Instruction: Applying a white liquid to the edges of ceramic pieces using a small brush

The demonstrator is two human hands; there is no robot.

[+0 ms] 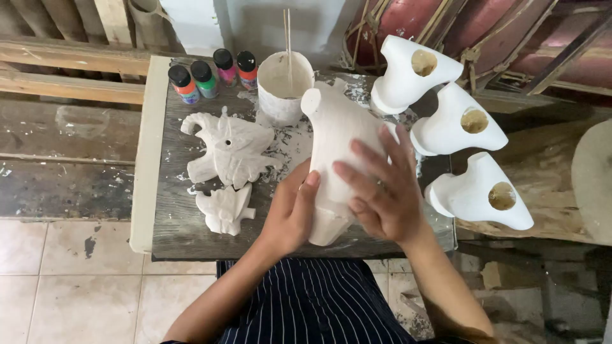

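Note:
A tall white plaster figure (pixel 335 137) stands tilted on the small grey table (pixel 185 226), held between both hands. My left hand (pixel 292 210) presses its lower left side with the thumb on its flank. My right hand (pixel 381 185) wraps over its right side, fingers spread across the front. Two flat white plaster pieces lie to the left: a larger winged one (pixel 229 150) and a smaller one (pixel 224 209).
Several small paint bottles (pixel 213 75) with black caps line the table's back edge beside a white cup (pixel 285 83) holding a thin stick. Three white plaster figures with round holes (pixel 465 127) lie at the right. Wooden planks are at left, tiled floor below.

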